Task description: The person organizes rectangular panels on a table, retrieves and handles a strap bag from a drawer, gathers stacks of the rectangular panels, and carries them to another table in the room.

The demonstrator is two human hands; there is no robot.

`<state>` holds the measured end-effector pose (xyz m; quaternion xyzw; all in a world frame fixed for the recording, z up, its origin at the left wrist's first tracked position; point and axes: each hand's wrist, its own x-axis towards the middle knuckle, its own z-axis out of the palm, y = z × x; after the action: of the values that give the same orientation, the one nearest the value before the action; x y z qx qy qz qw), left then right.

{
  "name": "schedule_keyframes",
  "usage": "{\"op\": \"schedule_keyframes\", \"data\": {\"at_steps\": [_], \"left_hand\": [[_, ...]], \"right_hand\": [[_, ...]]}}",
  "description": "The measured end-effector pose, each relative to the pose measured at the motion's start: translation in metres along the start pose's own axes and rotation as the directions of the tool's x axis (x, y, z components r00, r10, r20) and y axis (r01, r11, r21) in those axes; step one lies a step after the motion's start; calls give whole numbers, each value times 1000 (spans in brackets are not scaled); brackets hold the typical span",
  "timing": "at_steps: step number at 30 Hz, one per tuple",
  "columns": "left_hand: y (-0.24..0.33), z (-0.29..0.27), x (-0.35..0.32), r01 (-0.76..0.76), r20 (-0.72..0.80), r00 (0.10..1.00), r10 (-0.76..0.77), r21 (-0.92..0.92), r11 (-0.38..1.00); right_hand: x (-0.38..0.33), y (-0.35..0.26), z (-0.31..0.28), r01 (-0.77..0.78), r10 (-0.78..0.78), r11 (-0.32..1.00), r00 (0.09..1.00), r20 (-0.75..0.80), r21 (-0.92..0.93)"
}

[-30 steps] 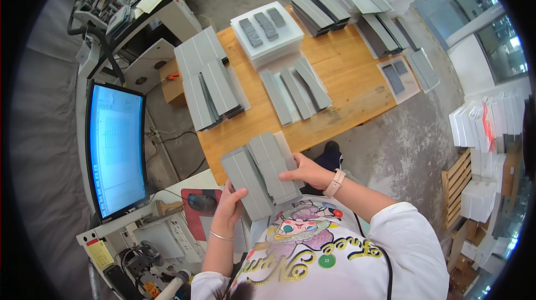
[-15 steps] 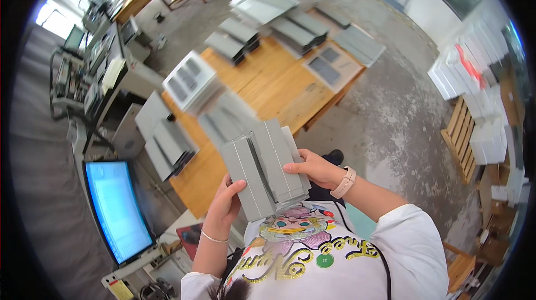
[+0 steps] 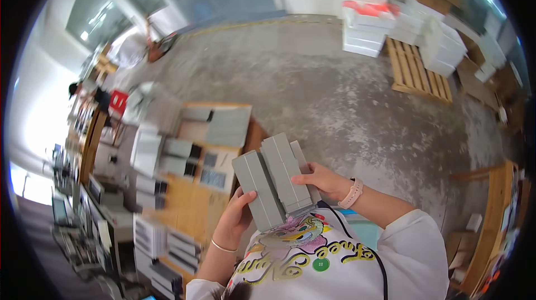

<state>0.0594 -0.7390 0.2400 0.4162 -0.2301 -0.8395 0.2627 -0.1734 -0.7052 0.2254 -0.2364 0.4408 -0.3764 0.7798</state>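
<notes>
1. Much of the view is bare concrete floor (image 3: pixel 346 93), with a wooden pallet (image 3: pixel 416 68) and stacked white boxes (image 3: pixel 371 26) at its far side.
2. One wooden surface (image 3: pixel 192 205) lies to the person's left, blurred, carrying grey trays and boxes.
3. Two or more flat grey trays (image 3: pixel 273 180) are held as a stack in front of the chest, well clear of the surface and tilted, their long edges running up and away.
4. Left hand (image 3: pixel 237 219) clamps the stack's lower left edge, fingers curled under it.
5. Right hand (image 3: pixel 322 181) grips the right edge, thumb on top, a pale wristband (image 3: pixel 353 193) just behind it.
</notes>
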Motion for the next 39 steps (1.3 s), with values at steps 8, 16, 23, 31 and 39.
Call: {"op": "schedule_keyframes", "data": {"at_steps": [8, 16, 23, 31, 39], "left_hand": [[38, 136, 150, 210, 283, 911, -301, 309, 927], [26, 288, 292, 304, 365, 738, -568, 571, 762], [-9, 428, 372, 267, 387, 562, -731, 751, 603], [-103, 584, 449, 240, 342, 421, -840, 851, 467], [-188, 759, 494, 274, 354, 322, -878, 853, 444]], "right_hand": [[-51, -57, -116, 211, -139, 943, 953, -270, 259], [-104, -96, -224, 507, -240, 820, 726, -644, 265], [-150, -111, -315, 703, -206, 671, 482, -852, 236], [-245, -137, -429, 797, -111, 567, 324, -940, 208], [-361, -182, -559, 842, -178, 496, 336, -925, 210]]}}
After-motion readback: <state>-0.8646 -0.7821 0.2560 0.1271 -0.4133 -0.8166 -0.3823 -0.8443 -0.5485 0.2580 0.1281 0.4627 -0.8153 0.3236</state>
